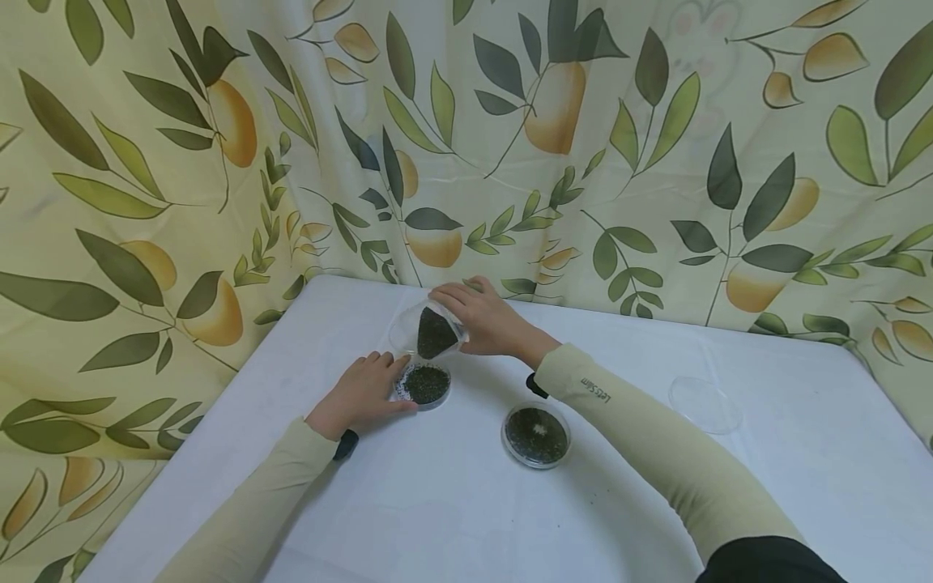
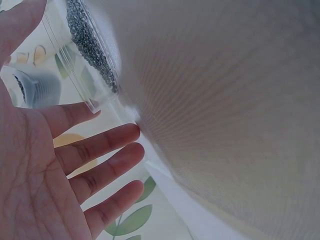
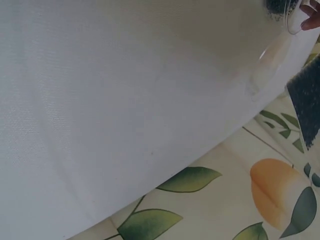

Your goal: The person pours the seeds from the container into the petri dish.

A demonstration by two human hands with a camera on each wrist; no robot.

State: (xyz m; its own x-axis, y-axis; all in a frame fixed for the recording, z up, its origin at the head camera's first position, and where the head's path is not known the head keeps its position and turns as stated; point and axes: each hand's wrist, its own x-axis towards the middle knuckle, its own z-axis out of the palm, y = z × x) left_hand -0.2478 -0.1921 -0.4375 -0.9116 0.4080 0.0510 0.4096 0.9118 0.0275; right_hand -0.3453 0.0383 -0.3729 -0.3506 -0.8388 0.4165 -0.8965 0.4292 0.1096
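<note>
My right hand grips a clear plastic cup tipped to the left, with dark grains gathered along its lower side. Just below the cup's mouth is a petri dish with a layer of dark grains and some white specks near its left rim. My left hand lies against the dish's left side, its thumb and index finger at the rim. The left wrist view shows the fingers straight and spread, the index fingertip at the dish's edge. In the right wrist view, the cup's dark grains show at the right edge.
A second petri dish with dark grains and a pale patch stands nearer, right of centre. One clear lid lies at the right; another clear round piece lies behind the tipped cup. A patterned curtain hangs behind the white table.
</note>
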